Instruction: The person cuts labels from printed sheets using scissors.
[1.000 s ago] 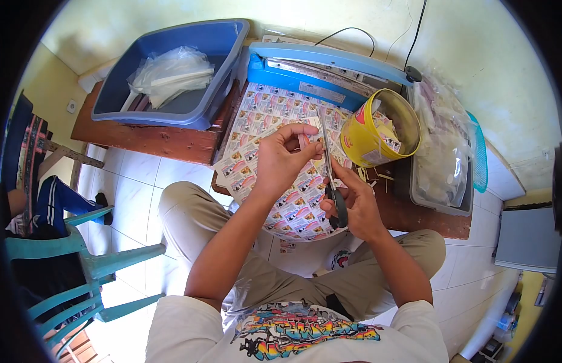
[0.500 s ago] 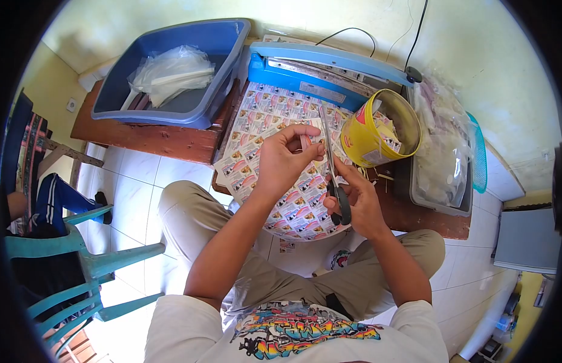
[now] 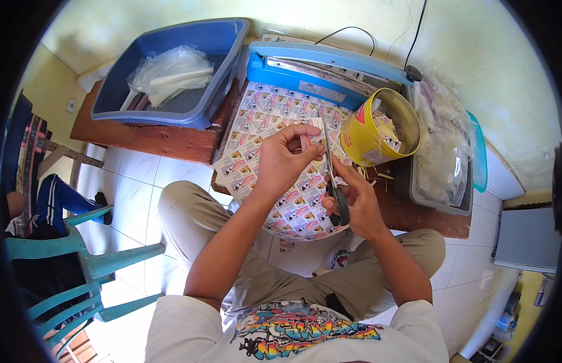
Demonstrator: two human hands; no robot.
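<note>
Reddish-brown table (image 3: 172, 146); right fingers (image 3: 351, 174) grip slim black-handled scissors (image 3: 337, 195); left fingers (image 3: 305, 129) pinch a pinkish slip (image 3: 304, 141).

The left hand (image 3: 287, 158) covers most of the paper slip (image 3: 305, 141) in its fingers, and any print there is too small to read. The right hand (image 3: 360, 202) hides part of the scissors (image 3: 341, 209); whether the blades touch the slip cannot be told. The printed sheets (image 3: 305, 212) lie partly under the hands, their lettering illegible, like the label (image 3: 322, 91) on the blue paper cutter (image 3: 338, 57). At left, the green chair (image 3: 120, 261) and dark rim hide most of another person (image 3: 54, 199).
</note>
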